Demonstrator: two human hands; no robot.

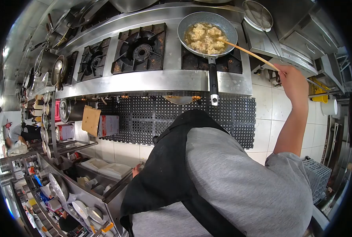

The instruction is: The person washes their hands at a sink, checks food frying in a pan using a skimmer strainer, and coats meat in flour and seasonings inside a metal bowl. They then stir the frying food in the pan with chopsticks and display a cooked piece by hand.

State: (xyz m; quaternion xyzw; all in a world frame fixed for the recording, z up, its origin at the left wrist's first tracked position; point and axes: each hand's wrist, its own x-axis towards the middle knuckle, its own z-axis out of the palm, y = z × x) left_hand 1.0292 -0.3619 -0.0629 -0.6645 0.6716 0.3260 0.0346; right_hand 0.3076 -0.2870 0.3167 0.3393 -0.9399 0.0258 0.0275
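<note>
My right hand (293,85) is closed around the end of a long wooden stick (255,55), whose far tip reaches into a grey frying pan (180,34). In the pan, several golden, battered pieces (205,37) sit in bubbling oil. The pan rests on the rightmost burner (191,61), and its black handle (213,81) points toward my body. Only a small part of my left hand (136,170) shows, at the edge of the steel counter beside a small object; its fingers are mostly hidden.
Bare burners (142,51) lie left of the pan. A wire strainer (258,15) is at the upper right. Pots, a cardboard box (109,125) and a steel counter (114,193) stand left. Another person (29,132) is at the far left.
</note>
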